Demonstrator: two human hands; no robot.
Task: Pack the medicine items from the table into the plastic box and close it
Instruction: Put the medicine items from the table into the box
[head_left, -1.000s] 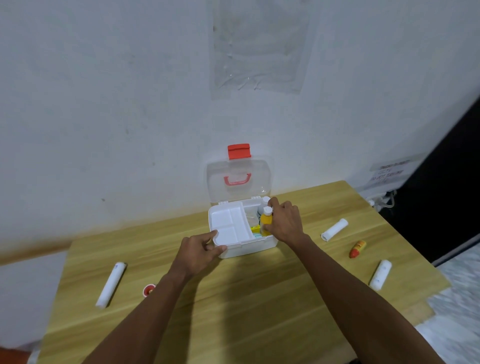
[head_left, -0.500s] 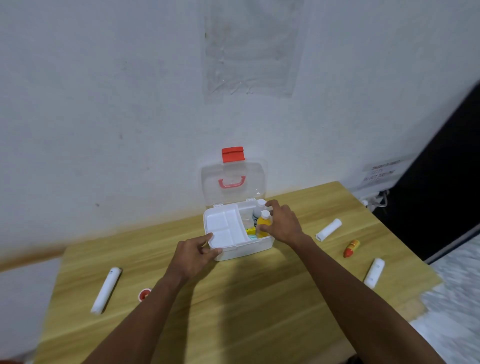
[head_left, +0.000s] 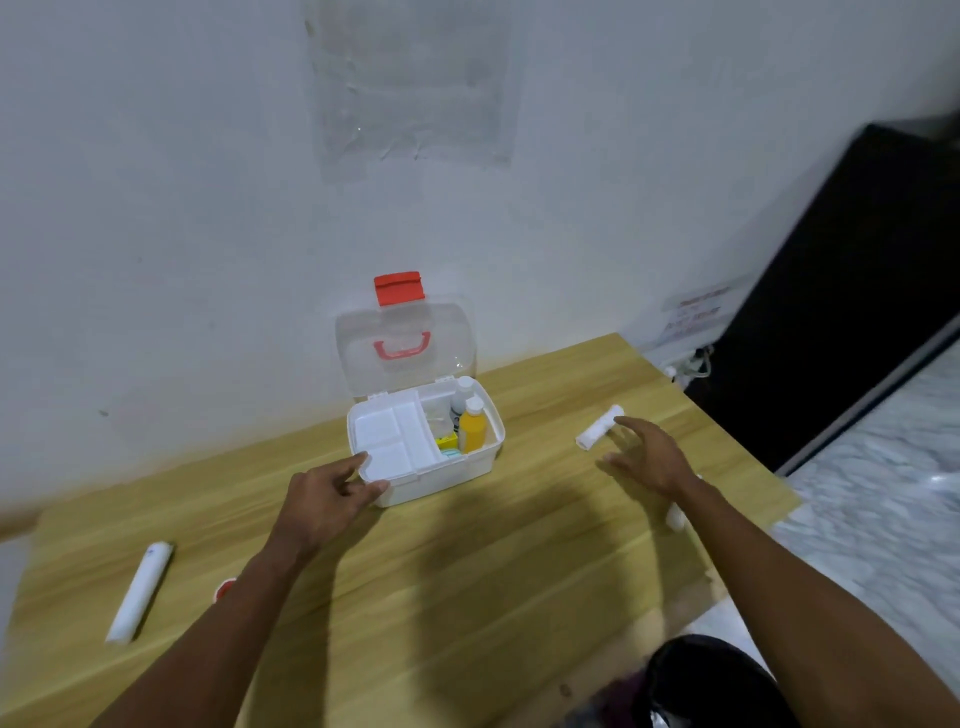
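Here the white plastic box sits near the middle of the light wooden counter, close to the wall, its clear lid standing upright at the box's 12 o'clock with a red latch on top and a red handle showing through it. A white divided tray fills the box's left part; in the open right part a yellow bottle with a white cap stands upright, a white bottle with a dark label just behind it, and small yellow and teal packets lie low beside them. The left hand grips the box's near left corner, thumb on the rim and fingers against the wall. The right hand, at the box's 3 o'clock, hovers with fingers spread apart and holds nothing, its fingertips just beside a short white roll lying on the counter. Another white tube peeks out from under the right forearm. At the box's 8 o'clock, well apart, lie a long white tube and a small red round item, partly hidden by the left forearm.
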